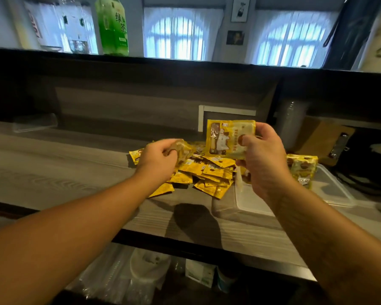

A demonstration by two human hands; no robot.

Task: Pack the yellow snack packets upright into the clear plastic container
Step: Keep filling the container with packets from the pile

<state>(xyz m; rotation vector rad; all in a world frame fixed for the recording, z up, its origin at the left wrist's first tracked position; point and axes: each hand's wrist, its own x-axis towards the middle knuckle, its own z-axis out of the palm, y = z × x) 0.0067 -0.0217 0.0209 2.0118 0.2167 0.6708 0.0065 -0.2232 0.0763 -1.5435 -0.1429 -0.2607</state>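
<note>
a yellow snack packet [229, 137] is held upright above the desk [64, 172] by the right hand [262, 155], thumb pinched on its front. another packet [183, 148] is gripped by the curled left hand [158, 157] over the loose pile [205, 172]. a few packets [301, 168] stand in the clear plastic container [330, 190] (partly hidden by the right forearm).

I seem to be at a shop or café counter [53, 164]: grey wood-grain worktop, raised black ledge at top of frame holding a green tea bottle [112, 25], arched curtained windows [176, 36] beyond, supplies shelved underneath at bottom.
</note>
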